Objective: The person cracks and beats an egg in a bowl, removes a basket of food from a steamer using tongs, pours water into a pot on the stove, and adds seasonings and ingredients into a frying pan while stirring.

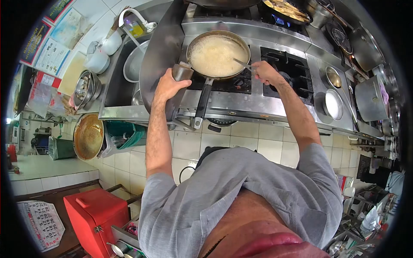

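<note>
A frying pan (218, 53) full of pale, foamy, bubbling liquid sits on the stove, its black handle (204, 104) pointing toward me. My left hand (170, 85) is wrapped round a small metal container (182, 72) at the pan's left edge. On the right, my right hand (265, 72) grips a metal utensil (243, 63), whose far end reaches into the foam. The part of the utensil inside the liquid is hidden. Neither hand touches the pan's handle.
An unused-looking burner (287, 75) lies right of the pan. Farther back, another pan of food (287, 9) stands over a blue flame. A bowl of white contents (333, 104) and a ladle (333, 77) are at right. Left are a sink and faucet (137, 17).
</note>
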Tool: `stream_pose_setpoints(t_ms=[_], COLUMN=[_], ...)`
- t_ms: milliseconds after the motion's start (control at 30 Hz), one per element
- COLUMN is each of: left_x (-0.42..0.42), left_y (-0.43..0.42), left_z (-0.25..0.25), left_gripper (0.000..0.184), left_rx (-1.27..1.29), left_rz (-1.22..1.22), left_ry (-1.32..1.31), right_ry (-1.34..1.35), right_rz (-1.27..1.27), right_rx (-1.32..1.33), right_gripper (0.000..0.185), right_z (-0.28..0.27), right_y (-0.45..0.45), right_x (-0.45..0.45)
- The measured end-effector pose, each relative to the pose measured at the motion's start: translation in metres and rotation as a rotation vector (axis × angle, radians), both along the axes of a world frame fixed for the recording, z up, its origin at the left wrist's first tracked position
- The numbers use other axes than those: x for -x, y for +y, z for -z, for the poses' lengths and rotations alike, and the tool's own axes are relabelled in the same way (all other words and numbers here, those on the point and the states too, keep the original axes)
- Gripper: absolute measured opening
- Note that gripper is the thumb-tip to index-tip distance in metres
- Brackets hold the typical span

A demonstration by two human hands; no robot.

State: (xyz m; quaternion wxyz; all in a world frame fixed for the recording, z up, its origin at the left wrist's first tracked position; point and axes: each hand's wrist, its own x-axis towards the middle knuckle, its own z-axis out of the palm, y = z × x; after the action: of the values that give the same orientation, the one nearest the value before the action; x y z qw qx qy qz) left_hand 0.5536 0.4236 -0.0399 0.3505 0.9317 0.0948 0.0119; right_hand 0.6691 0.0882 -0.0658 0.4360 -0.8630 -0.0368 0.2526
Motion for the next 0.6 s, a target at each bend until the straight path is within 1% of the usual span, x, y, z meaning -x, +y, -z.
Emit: stream_pose_setpoints(t_ms=[67,167,300,333,367,400,467,500,533,600], left_x=[-0.008,-0.019,-0.029,-0.032,-0.035,-0.038,-0.041,-0.042,-0.044,-0.048], left_y=[0.000,0.001,-0.005,-0.005,-0.005,-0.005,-0.008,-0.008,-0.008,-0.009], left_z=[0.002,0.006,0.000,0.000,0.000,0.000,0.000,0.000,0.000,-0.002], left_gripper=[0.066,0.066,0.070,0.070,0.075,0.080,0.081,0.082,0.082,0.082], left_rx=[-0.018,-0.067,-0.173,-0.173,-0.190,-0.206,-0.248,-0.288,-0.289,-0.355], left_rz=[0.010,0.018,0.019,0.019,0.037,0.054,0.048,0.045,0.042,0.071], left_ry=[0.011,0.036,0.095,0.096,0.147,0.198,0.213,0.229,0.228,0.274], right_ry=[0.147,0.221,0.244,0.231,0.217,0.218,0.105,0.039,0.038,-0.707], right_rz=[-0.027,-0.065,-0.123,-0.157,-0.191,-0.192,-0.285,-0.320,-0.323,-0.413], right_rx=[-0.042,-0.070,-0.037,0.030,0.097,0.097,0.219,0.303,0.303,0.442], right_gripper=[0.043,0.043,0.042,0.041,0.040,0.040,0.037,0.036,0.036,0.034], right_z=[-0.010,-0.010,-0.023,-0.028,-0.034,-0.041,-0.052,-0.052,-0.041,-0.011], right_y=[0.005,0.001,-0.007,-0.009,-0.011,-0.015,-0.024,-0.029,-0.036,-0.046], right_x=[0.005,0.001,0.006,0.007,0.007,0.008,0.008,0.004,-0.001,-0.008])
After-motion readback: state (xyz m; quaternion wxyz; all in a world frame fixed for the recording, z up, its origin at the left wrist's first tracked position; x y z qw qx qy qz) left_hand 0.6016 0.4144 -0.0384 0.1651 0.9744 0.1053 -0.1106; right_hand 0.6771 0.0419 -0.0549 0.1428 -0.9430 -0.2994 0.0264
